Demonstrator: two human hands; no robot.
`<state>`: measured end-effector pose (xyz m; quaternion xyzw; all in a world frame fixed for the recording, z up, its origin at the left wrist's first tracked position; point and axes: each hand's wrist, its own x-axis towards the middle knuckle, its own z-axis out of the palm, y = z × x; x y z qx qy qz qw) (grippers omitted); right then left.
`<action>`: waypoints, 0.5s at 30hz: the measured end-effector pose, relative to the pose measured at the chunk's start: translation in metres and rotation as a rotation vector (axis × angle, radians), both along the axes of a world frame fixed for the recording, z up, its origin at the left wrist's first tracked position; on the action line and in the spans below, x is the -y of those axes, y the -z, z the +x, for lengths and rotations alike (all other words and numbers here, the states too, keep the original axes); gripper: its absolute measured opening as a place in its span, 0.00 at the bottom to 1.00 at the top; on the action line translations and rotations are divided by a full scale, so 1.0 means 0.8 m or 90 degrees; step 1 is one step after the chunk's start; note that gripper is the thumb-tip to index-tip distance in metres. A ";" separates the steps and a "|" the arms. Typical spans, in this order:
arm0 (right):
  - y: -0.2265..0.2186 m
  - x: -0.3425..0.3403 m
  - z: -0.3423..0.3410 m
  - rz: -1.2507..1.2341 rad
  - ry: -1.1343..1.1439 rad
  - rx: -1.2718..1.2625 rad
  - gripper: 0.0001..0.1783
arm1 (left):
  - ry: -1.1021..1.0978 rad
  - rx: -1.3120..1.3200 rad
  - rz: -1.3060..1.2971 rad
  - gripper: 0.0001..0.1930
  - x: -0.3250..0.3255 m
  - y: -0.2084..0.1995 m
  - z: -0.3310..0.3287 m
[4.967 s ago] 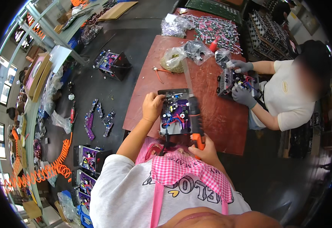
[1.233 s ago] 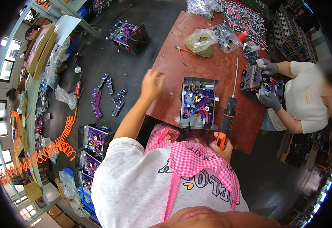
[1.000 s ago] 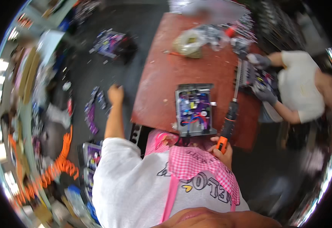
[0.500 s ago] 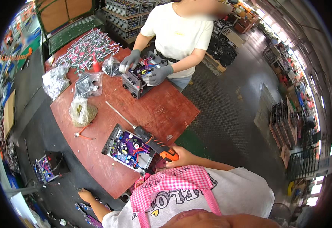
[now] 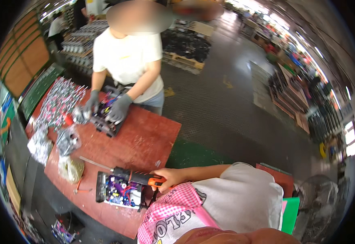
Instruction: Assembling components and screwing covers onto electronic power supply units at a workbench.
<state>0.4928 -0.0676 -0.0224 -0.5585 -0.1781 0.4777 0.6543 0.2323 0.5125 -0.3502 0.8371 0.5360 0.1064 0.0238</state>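
Observation:
My right hand [image 5: 168, 179] is closed around the orange rear end of a black-and-orange electric screwdriver [image 5: 133, 175]. Its long thin metal shaft points left and away over the red table. The screwdriver passes across the far side of an open device [image 5: 122, 193] with a purple circuit board, red and blue wires and a black end panel. My left hand does not show. Left of the device lies a pair of orange-handled pliers [image 5: 79, 188].
Across the red table [image 5: 145, 134], a person in grey gloves handles another open device [image 5: 106, 116]. Plastic bags [image 5: 69, 168] and a pile of wire leads [image 5: 59, 101] cover the left side. Another circuit unit [image 5: 63, 232] sits on the dark surface at lower left.
My view has turned to the right, so the table and the co-worker appear farther left. My left hand has left the picture. My right hand still grips the screwdriver, now lying flatter across the view.

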 end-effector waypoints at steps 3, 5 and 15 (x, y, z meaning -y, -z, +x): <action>-0.008 0.015 0.005 0.043 0.001 -0.010 0.21 | 0.164 0.136 -0.031 0.19 0.009 0.003 0.081; -0.004 0.022 0.007 0.082 0.019 -0.029 0.25 | 0.268 0.222 -0.060 0.18 0.028 -0.004 0.134; 0.049 0.032 0.019 0.022 0.018 0.298 0.52 | 0.704 0.603 -0.212 0.12 0.039 -0.072 0.256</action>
